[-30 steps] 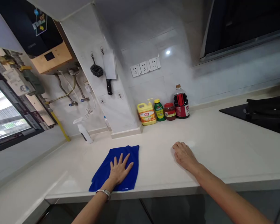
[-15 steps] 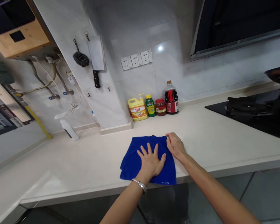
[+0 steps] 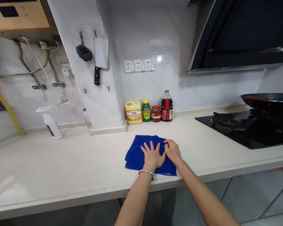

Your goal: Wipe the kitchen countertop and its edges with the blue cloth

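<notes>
The left hand (image 3: 153, 156) is pressing open and flat on the folded blue cloth (image 3: 134, 156), while the right hand (image 3: 173, 152) is curling at its edge, any grip unclear, on the counter (image 3: 85, 163)

Blue microfibre cloth (image 3: 134, 158) now sits further toward the stove on the white tabletop (image 3: 61, 163), its outline shorter and squarer. Right hand (image 3: 173, 153), earlier well apart, now lies on its upper corner, touching left hand (image 3: 153, 158).

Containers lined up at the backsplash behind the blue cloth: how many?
4, left to right: yellow dish soap jug, green bottle, red-lidded jar, dark sauce bottle. All stand on the counter against the wall; anything behind them would be hidden.
</notes>
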{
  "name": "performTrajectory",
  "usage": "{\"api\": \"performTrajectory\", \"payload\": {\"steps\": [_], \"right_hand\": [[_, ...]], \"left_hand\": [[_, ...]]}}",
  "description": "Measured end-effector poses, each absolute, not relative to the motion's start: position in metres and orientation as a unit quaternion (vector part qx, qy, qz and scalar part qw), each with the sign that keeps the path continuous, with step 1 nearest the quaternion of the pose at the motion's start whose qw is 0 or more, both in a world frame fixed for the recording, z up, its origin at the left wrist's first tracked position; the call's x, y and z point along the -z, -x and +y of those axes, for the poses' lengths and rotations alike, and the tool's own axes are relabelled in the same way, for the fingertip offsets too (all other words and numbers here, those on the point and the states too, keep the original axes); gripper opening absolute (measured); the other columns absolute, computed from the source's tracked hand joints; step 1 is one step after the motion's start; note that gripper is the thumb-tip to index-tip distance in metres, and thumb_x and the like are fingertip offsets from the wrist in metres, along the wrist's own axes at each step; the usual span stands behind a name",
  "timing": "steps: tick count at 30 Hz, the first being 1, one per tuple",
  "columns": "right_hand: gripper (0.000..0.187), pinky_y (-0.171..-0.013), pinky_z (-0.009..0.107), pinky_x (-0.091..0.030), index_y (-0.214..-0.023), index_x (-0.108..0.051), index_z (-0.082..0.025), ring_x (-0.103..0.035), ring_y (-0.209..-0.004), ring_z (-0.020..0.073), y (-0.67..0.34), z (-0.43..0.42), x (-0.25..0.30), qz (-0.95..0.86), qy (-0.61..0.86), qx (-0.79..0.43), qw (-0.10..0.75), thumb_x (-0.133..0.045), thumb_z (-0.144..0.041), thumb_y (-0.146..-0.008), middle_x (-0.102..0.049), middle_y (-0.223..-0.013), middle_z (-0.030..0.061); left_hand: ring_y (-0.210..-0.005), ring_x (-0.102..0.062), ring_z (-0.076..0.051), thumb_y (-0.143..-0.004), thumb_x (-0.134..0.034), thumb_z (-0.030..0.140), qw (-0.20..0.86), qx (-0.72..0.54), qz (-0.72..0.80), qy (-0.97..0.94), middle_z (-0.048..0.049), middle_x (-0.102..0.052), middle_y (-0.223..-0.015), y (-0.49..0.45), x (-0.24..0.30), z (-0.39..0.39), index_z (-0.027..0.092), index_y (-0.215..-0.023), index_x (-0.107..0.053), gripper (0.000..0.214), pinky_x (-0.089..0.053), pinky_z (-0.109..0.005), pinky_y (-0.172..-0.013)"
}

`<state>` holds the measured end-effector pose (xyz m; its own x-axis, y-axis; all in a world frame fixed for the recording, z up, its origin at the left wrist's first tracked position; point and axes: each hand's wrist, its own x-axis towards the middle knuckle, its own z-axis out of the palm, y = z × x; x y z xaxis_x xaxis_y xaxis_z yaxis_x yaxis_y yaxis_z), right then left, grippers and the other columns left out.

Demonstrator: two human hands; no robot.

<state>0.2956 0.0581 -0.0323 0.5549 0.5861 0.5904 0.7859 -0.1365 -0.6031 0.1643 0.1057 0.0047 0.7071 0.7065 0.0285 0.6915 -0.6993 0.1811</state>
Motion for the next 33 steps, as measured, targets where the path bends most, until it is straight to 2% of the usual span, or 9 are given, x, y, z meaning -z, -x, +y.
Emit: {"api": "performTrajectory", "payload": {"steps": [5, 8, 20, 26, 29, 33], "right_hand": [[0.029, -0.096, 0.039, -0.054, -0.096, -0.067, -0.015, -0.068, -0.096, 0.0233, -0.296, 0.058, 0.029, -0.432, 0.753, 0.091, 0.488, -0.041, -0.013, -0.084, -0.073, -0.099, 0.0110], [0.029, -0.096, 0.038, -0.054, -0.093, -0.067, -0.016, -0.068, -0.095, 0.0227, -0.294, 0.056, 0.029, -0.429, 0.752, 0.084, 0.493, -0.041, -0.013, -0.084, -0.074, -0.098, 0.0098], [0.027, -0.095, 0.037, -0.052, -0.094, -0.068, -0.017, -0.065, -0.093, 0.0212, -0.284, 0.050, 0.038, -0.456, 0.747, 0.107, 0.471, -0.044, -0.010, -0.084, -0.072, -0.101, 0.0085], [0.026, -0.098, 0.037, -0.049, -0.097, -0.067, -0.017, -0.063, -0.101, 0.0243, -0.279, 0.045, 0.037, -0.478, 0.742, 0.108, 0.458, -0.045, -0.009, -0.084, -0.071, -0.101, 0.0095], [0.027, -0.098, 0.037, -0.049, -0.098, -0.065, -0.018, -0.063, -0.100, 0.0235, -0.279, 0.041, 0.031, -0.472, 0.718, 0.136, 0.493, -0.043, -0.009, -0.085, -0.070, -0.104, 0.0097], [0.029, -0.095, 0.039, -0.049, -0.097, -0.063, -0.019, -0.061, -0.098, 0.0249, -0.278, 0.038, 0.024, -0.473, 0.679, 0.198, 0.526, -0.041, -0.007, -0.082, -0.070, -0.102, 0.0099]], "left_hand": [[-0.149, 0.008, -0.052, -0.092, -0.023, 0.075, 0.101, -0.054, 0.345, -0.932, -0.0171, -0.007, -0.167, -0.149, -0.002, 0.096, 0.030, -0.158, -0.025, 0.080, 0.005, -0.072, -0.120], [-0.149, 0.010, -0.050, -0.091, -0.023, 0.077, 0.104, -0.056, 0.320, -0.940, -0.0164, -0.007, -0.167, -0.133, -0.002, 0.085, 0.031, -0.158, -0.024, 0.081, 0.007, -0.072, -0.120], [-0.151, 0.015, -0.038, -0.092, -0.026, 0.081, 0.109, 0.015, 0.221, -0.969, -0.0035, 0.000, -0.169, -0.072, -0.020, 0.075, 0.045, -0.157, -0.019, 0.074, 0.006, -0.065, -0.124], [-0.155, 0.006, -0.034, -0.092, -0.029, 0.081, 0.085, 0.029, 0.175, -0.980, 0.0012, -0.007, -0.169, -0.081, -0.027, 0.100, 0.049, -0.154, -0.024, 0.070, 0.000, -0.062, -0.126], [-0.155, 0.002, -0.034, -0.092, -0.028, 0.081, 0.077, 0.017, 0.183, -0.980, 0.0047, -0.011, -0.168, -0.091, -0.026, 0.116, 0.051, -0.153, -0.026, 0.068, -0.003, -0.062, -0.127], [-0.155, -0.001, -0.037, -0.093, -0.027, 0.079, 0.061, 0.003, 0.242, -0.968, 0.0045, -0.013, -0.168, -0.113, -0.023, 0.132, 0.050, -0.153, -0.026, 0.067, -0.005, -0.062, -0.126]]}}
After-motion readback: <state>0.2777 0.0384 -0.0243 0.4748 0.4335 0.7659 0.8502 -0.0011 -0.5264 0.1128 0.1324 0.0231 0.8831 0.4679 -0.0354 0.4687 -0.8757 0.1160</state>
